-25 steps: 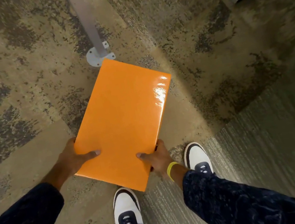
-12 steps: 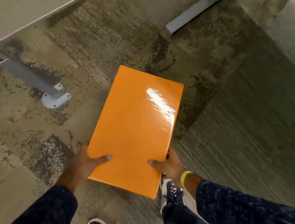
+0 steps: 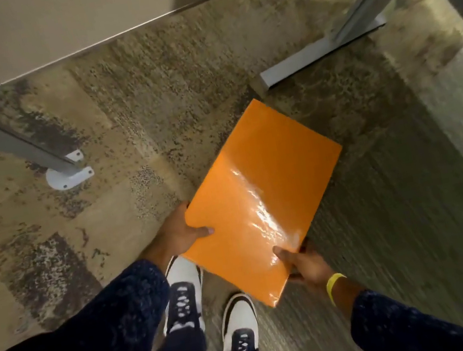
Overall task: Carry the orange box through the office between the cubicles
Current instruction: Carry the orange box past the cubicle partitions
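A flat, glossy orange box (image 3: 262, 197) is held level above the carpet, its long side running up and to the right. My left hand (image 3: 180, 235) grips its near left edge with the thumb on top. My right hand (image 3: 303, 264), a yellow band at the wrist, grips the near right corner, also thumb on top. The fingers of both hands are hidden under the box. Both arms wear dark sleeves.
A beige cubicle panel (image 3: 44, 32) spans the top, carried by a grey post with a round floor foot (image 3: 68, 176) at left. A second grey panel base (image 3: 323, 55) lies at upper right. My two white and black shoes (image 3: 238, 325) stand on mottled carpet below the box.
The view has swung onward: the box now sits further right in view, the beige panel fills more of the top, and my feet have stepped forward under the box.
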`<state>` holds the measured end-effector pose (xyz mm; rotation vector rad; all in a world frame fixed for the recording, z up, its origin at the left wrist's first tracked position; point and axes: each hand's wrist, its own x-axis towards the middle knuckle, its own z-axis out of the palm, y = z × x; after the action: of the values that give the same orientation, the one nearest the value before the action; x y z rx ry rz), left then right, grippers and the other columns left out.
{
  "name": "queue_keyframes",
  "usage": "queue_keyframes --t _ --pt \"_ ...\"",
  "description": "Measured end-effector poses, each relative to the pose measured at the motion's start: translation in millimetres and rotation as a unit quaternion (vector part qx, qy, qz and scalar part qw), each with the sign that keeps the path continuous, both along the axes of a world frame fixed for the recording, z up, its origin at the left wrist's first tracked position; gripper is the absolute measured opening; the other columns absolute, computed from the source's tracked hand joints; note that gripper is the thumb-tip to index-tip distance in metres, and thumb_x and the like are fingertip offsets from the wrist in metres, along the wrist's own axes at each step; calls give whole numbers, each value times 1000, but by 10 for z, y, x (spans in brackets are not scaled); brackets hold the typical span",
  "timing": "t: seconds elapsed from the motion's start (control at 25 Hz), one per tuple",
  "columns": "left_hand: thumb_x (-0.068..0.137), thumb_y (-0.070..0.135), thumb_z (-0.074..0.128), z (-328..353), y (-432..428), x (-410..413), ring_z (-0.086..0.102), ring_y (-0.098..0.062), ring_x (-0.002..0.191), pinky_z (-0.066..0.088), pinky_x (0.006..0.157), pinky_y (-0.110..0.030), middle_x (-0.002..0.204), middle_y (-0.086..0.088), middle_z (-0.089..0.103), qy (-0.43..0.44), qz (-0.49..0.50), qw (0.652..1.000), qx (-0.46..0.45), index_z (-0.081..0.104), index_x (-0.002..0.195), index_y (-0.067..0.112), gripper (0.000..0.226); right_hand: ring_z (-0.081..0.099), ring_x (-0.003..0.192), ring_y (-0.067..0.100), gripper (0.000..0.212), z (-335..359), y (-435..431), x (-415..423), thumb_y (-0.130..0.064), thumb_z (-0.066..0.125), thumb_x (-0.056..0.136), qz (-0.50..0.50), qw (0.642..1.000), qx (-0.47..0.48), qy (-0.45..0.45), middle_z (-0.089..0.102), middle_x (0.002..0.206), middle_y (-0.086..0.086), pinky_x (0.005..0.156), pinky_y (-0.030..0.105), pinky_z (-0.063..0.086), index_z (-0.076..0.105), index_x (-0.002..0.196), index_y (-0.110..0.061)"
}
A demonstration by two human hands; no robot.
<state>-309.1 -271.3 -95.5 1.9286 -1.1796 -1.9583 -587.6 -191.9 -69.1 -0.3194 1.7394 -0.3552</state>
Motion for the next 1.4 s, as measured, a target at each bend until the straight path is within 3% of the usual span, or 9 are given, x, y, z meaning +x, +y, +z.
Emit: queue_keyframes --t 0.12,0.2,0.28,0.4,0.52,0.72,0.92,1.24,1.4 --pt "79 21 81 -55 -375 -204 60 -31 119 50 100 -49 135 -14 60 8 -29 999 -13 43 142 11 75 67 92 29 44 -98 -285 -233 -12 69 89 -3 1000 -19 -10 68 114 10 54 34 59 52 129 -15" --pt "80 26 80 -132 -700 -357 54 -31 129 46 105 -48 141 -11 56 4 -57 998 -33 39 145 9 79 65 96 31 47 -169 -507 -387 -11 68 89 -20 999 -22 -11 67 116 11 68 44 60 51 133 -14" --pt "81 34 78 -201 -989 -481 48 -30 135 42 110 -47 147 -9 50 -14 -103 993 -63 37 148 11 82 67 94 30 49 -269 -673 -505 -12 67 90 -41 999 -19 -21 67 114 8 71 47 58 48 135 -14" --pt "78 29 81 -440 -1462 -763 54 -28 127 45 106 -42 142 -10 56 -8 -117 990 -85 43 143 13 76 67 94 27 54 -561 -1004 -723 -15 66 91 -64 997 -28 -37 64 126 13 67 42 56 44 140 -18" --pt "79 29 80 -649 -1838 -1024 55 -22 120 43 91 -31 139 -5 58 -11 -129 987 -97 43 144 21 76 66 95 25 58 -847 -1299 -936 -20 68 90 -88 995 -42 -37 62 131 12 62 39 57 42 142 -22" --pt "80 31 78 -930 -2241 -1435 52 -29 129 43 98 -36 145 -8 54 -22 -160 980 -119 39 148 24 78 57 121 38 65 -1158 -1616 -1337 -21 70 89 -107 992 -56 -26 56 141 11 76 47 55 38 145 -24" --pt "82 39 75 -1101 -2479 -1690 49 -31 134 41 110 -49 149 -6 50 -60 -197 974 -99 32 151 29 81 56 123 39 63 -1358 -1803 -1576 -22 72 87 -111 992 -48 -41 56 141 13 94 59 52 42 143 -21" --pt "80 37 77 -1279 -2545 -1811 51 -32 130 44 106 -51 147 -9 51 -95 -210 965 -126 31 150 27 84 55 125 39 71 -1523 -1856 -1655 -19 74 85 -132 989 -54 -37 55 142 12 93 58 53 38 146 -21" --pt "83 38 72 -1260 -2488 -1874 49 -32 133 45 106 -54 152 -10 46 -133 -221 950 -173 21 154 26 89 57 122 38 70 -1528 -1892 -1630 -22 77 83 -112 991 -75 14 55 142 14 99 58 51 40 143 -16"
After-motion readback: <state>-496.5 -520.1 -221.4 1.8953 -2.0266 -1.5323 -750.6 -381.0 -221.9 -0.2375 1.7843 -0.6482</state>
